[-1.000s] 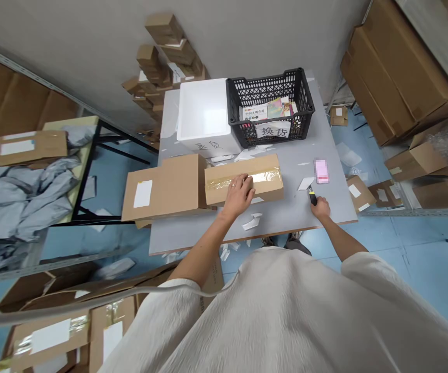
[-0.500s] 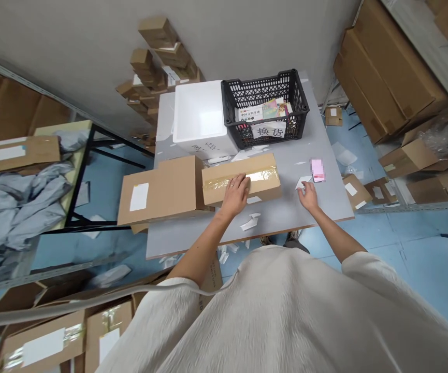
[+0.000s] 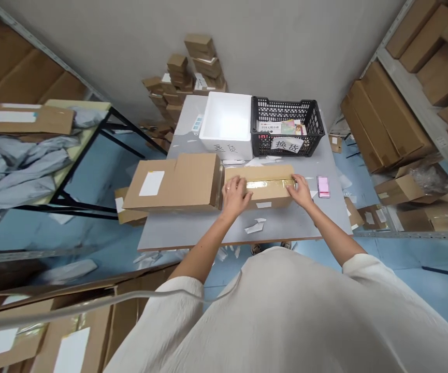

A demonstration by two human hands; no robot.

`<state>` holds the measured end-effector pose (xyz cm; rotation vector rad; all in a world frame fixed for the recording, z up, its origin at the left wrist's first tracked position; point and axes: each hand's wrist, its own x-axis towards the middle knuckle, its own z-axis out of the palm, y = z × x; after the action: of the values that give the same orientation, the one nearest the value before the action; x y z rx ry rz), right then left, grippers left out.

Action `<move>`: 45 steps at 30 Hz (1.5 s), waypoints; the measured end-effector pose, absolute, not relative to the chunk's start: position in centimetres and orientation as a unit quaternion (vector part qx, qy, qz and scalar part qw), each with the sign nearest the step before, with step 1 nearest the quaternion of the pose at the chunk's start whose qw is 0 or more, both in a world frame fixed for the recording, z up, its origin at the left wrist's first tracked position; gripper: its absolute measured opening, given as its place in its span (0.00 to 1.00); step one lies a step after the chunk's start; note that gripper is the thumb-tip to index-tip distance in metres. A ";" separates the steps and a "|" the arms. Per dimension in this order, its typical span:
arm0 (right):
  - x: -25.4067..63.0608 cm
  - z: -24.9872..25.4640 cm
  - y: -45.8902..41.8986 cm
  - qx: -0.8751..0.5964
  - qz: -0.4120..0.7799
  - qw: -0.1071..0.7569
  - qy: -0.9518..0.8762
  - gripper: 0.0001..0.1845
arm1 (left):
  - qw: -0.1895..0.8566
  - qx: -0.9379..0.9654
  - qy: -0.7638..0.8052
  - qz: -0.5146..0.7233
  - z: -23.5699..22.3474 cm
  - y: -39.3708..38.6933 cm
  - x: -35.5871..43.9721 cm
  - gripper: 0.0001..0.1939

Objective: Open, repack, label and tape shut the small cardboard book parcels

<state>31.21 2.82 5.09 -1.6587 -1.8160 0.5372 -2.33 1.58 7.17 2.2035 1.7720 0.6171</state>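
A long taped cardboard box (image 3: 270, 199) lies on the grey table in front of me, with shiny clear tape along its top. My left hand (image 3: 236, 196) rests on the box's left part, fingers on top and thumb apart. At the opposite end, my right hand (image 3: 300, 191) grips the upper right corner, thumb on the near side. The box's underside is hidden. Close to its left end stands a larger cardboard box (image 3: 185, 181) bearing a white label. A pink-screened phone (image 3: 323, 187) lies right of my right hand.
Behind the box are a white foam box (image 3: 226, 147) and a black plastic crate (image 3: 260, 140) with books inside. Torn paper scraps (image 3: 255, 227) lie near the table's front edge (image 3: 192, 245). Shelves with cartons (image 3: 390, 124) flank the right; grey bags (image 3: 22, 160) lie on a left table.
My right hand has left a white paper scrap near the phone and moved left onto the box's right end. My left hand has shifted toward the box's left end. The camera view has turned slightly.
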 end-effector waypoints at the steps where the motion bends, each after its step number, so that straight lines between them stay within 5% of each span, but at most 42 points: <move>1: 31.4 5.2 2.6 -0.630 0.199 0.301 -0.688 0.34 | 0.122 0.730 0.636 0.219 7.0 1.4 -3.1 0.34; 11: 30.7 6.5 2.0 -0.653 0.154 0.294 -0.680 0.40 | 0.200 0.654 0.645 0.340 4.1 2.3 -5.8 0.52; 17: 30.6 7.2 3.2 -0.647 0.156 0.353 -0.657 0.36 | 0.205 0.669 0.614 0.366 3.1 2.0 -5.9 0.46; 20: 30.7 7.4 4.4 -0.642 0.159 0.357 -0.660 0.33 | 0.186 0.698 0.595 0.353 3.2 1.8 -6.0 0.33; 25: 30.7 8.1 6.6 -0.630 0.142 0.272 -0.713 0.44 | 0.146 0.735 0.572 0.333 3.5 1.8 -6.1 0.19; 32: 29.9 10.1 9.6 -0.657 0.042 0.141 -0.740 0.39 | 0.143 0.738 0.578 0.318 4.1 1.2 -6.2 0.20; 45: 33.0 12.1 14.1 -0.633 0.174 0.054 -0.753 0.33 | 0.144 0.759 0.580 0.258 6.7 1.4 -6.8 0.29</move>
<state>32.97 14.08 12.11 -1.9215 -2.2869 0.5287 -6.78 1.38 6.69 2.1892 1.6712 0.7431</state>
